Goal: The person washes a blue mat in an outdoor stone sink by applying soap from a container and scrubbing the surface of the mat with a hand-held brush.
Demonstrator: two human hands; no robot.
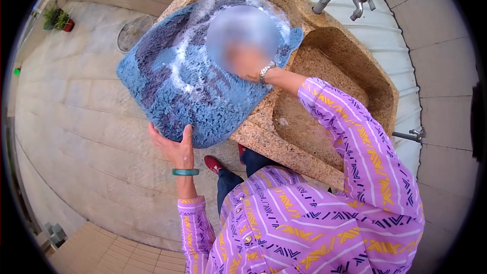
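Observation:
A shaggy blue and dark-grey bath mat (171, 87) lies over the left part of a speckled stone sink (262, 125). Its near left corner hangs past the sink's edge. White suds (179, 72) streak the pile and gather thickly at the far side. My left hand (177, 148), with a green bangle above it, grips that overhanging corner, thumb on top and fingers partly hidden beneath. Over the middle of the mat reaches my right hand (247, 62), wearing a metal bracelet. A round blur covers this hand, so its fingers and anything in them cannot be made out.
The sink's right basin (304, 110) is beside the mat, under my right forearm. A metal tap (359, 2) on a grey pipe rises behind it, and a lower tap (416, 134) projects at the right. Potted plants (59, 19) and a round basin (133, 32) stand on the paved floor.

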